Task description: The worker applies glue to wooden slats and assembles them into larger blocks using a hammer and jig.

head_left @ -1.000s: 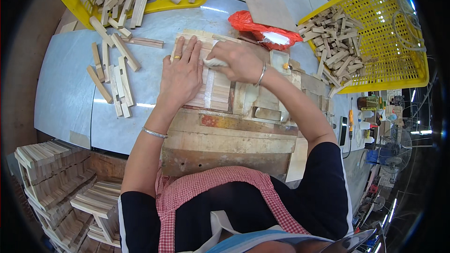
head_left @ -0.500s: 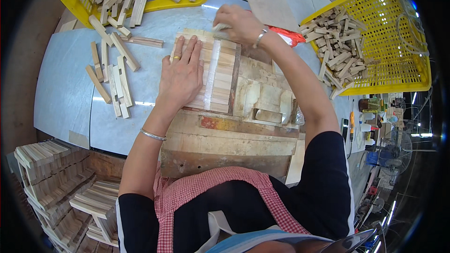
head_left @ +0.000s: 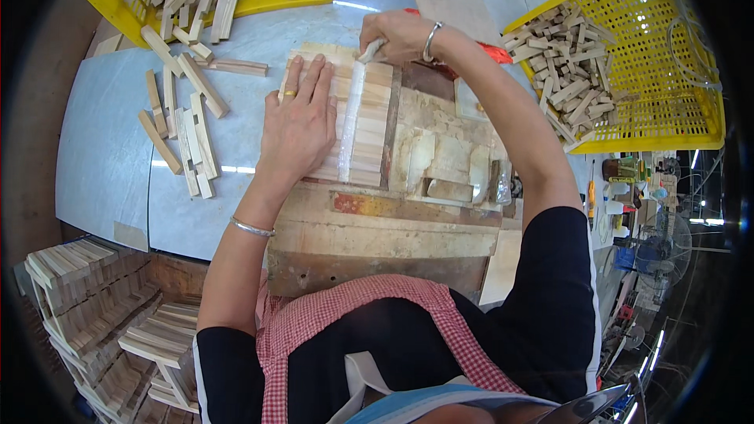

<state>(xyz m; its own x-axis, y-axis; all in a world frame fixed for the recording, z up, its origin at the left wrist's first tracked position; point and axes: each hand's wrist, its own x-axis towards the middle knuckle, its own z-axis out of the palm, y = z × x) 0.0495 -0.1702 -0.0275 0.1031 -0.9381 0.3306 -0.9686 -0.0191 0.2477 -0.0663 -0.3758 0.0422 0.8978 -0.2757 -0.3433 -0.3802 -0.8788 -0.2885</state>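
Note:
My left hand (head_left: 300, 126) lies flat, fingers stretched out, on a row of pale wood strips (head_left: 371, 127) set side by side in a wooden frame. A shiny whitish band (head_left: 351, 122), like tape or glue, runs lengthwise across the strips just right of that hand. At the band's far end my right hand (head_left: 395, 36) is closed around a small whitish wad (head_left: 371, 50), perhaps a rag. The wad touches or nearly touches the strips there; its exact contact is partly hidden by the fingers.
Yellow baskets of wood pieces stand at the far left (head_left: 271, 6) and far right (head_left: 691, 140). Loose notched sticks (head_left: 192, 137) lie on the grey tabletop (head_left: 102, 153). Stacked wooden parts (head_left: 86, 290) rise at the near left. A thin board (head_left: 452, 4) lies at the back.
My right hand has lowered slightly at the far end of the band, bringing the whitish wad a little nearer. The left hand keeps its place on the strips; the whole view has shifted slightly.

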